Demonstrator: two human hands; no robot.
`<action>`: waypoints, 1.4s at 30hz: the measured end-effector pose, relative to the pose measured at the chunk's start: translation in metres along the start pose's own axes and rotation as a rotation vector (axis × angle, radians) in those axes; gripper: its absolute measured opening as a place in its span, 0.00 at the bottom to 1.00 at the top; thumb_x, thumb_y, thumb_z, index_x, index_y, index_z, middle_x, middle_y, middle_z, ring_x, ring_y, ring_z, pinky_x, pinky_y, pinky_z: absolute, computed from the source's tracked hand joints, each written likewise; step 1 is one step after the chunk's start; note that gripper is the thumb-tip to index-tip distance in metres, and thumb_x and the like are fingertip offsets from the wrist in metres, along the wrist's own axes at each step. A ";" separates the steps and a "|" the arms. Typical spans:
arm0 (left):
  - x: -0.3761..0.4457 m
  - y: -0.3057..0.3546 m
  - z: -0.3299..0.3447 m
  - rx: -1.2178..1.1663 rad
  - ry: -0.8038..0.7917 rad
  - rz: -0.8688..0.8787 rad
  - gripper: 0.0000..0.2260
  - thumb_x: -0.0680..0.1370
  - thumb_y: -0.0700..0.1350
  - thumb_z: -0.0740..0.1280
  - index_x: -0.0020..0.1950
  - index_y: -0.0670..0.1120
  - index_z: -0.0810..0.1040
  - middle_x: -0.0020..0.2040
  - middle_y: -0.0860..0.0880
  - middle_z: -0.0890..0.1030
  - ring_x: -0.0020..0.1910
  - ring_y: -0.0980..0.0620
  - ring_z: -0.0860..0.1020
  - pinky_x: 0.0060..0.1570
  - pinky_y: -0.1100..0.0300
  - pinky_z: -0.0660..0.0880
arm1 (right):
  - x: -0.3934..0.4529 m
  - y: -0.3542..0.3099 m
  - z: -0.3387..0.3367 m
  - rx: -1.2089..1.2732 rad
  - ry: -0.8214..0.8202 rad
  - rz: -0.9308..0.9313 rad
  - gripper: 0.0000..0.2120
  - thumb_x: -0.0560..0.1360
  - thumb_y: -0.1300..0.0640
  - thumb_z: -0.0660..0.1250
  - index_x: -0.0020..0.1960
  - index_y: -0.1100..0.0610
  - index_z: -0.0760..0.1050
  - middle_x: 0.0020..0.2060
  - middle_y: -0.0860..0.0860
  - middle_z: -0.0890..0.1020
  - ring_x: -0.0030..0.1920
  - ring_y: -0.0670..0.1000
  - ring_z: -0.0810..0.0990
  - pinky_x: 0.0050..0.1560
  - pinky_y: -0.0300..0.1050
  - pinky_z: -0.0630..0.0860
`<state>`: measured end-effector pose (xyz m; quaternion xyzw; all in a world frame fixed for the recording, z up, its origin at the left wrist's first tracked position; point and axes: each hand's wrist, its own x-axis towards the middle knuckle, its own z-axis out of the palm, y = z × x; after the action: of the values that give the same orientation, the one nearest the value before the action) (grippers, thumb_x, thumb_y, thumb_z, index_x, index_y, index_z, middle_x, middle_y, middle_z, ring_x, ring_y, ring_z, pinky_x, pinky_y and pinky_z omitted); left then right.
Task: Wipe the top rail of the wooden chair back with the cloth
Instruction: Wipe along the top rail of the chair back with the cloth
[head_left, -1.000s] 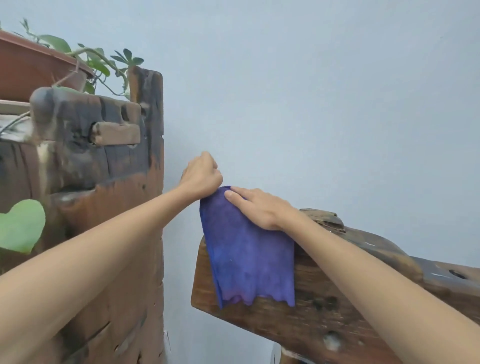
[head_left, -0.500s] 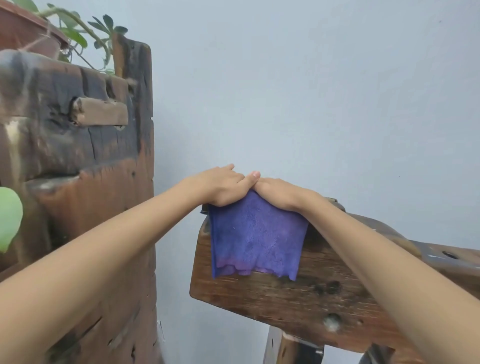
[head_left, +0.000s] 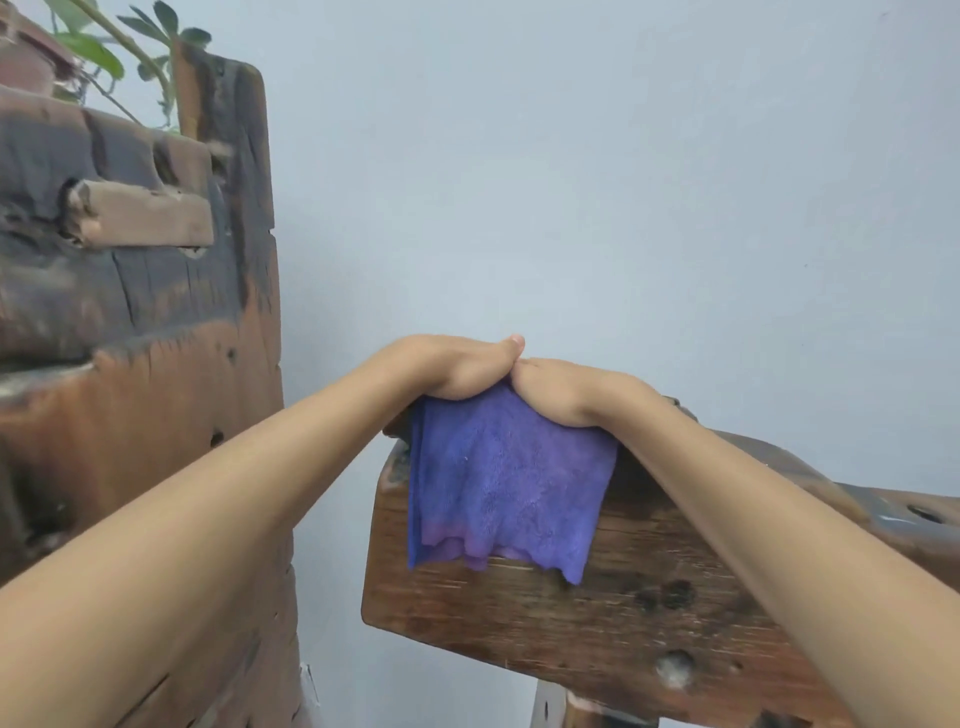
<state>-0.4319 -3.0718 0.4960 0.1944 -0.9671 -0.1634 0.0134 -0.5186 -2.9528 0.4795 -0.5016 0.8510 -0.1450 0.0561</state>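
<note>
A blue-purple cloth (head_left: 504, 483) hangs over the left end of the chair's dark wooden top rail (head_left: 597, 629), with its lower edge loose on the near face. My left hand (head_left: 457, 369) and my right hand (head_left: 566, 395) sit side by side on the cloth at the rail's top edge, touching each other. Both hands bend over the top, so their fingers go down the far side out of sight. They hold the cloth against the rail.
A tall, charred, weathered wooden post (head_left: 171, 364) stands close on the left, with a plant (head_left: 119, 47) above it. A plain pale wall (head_left: 623, 182) lies right behind the rail. A narrow gap separates the post from the rail's left end.
My left hand came from beside the cloth's upper corner onto the cloth. My right hand slid up from the cloth's face to the rail's top. The hands now touch.
</note>
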 end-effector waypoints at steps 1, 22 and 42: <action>0.007 0.002 -0.002 -0.049 -0.040 -0.052 0.34 0.82 0.64 0.40 0.77 0.48 0.69 0.77 0.43 0.69 0.74 0.42 0.69 0.73 0.48 0.61 | 0.005 0.000 0.000 -0.014 0.000 0.032 0.26 0.87 0.53 0.41 0.81 0.57 0.62 0.80 0.55 0.64 0.80 0.54 0.61 0.77 0.46 0.55; -0.051 -0.035 0.021 0.156 0.410 0.309 0.29 0.84 0.58 0.38 0.64 0.55 0.78 0.63 0.52 0.80 0.65 0.48 0.75 0.63 0.52 0.68 | -0.047 -0.036 0.028 -0.169 0.228 -0.128 0.27 0.84 0.45 0.41 0.82 0.45 0.56 0.81 0.50 0.63 0.79 0.54 0.62 0.73 0.63 0.64; -0.043 -0.011 0.024 0.277 0.333 0.224 0.40 0.78 0.67 0.33 0.62 0.51 0.79 0.61 0.52 0.81 0.62 0.46 0.77 0.63 0.46 0.70 | -0.054 -0.011 0.027 -0.157 0.368 0.083 0.27 0.83 0.42 0.41 0.65 0.51 0.74 0.65 0.52 0.79 0.66 0.59 0.77 0.60 0.57 0.71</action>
<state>-0.3898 -3.0577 0.4714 0.1100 -0.9803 0.0076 0.1641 -0.4767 -2.9163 0.4541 -0.4341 0.8755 -0.1649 -0.1337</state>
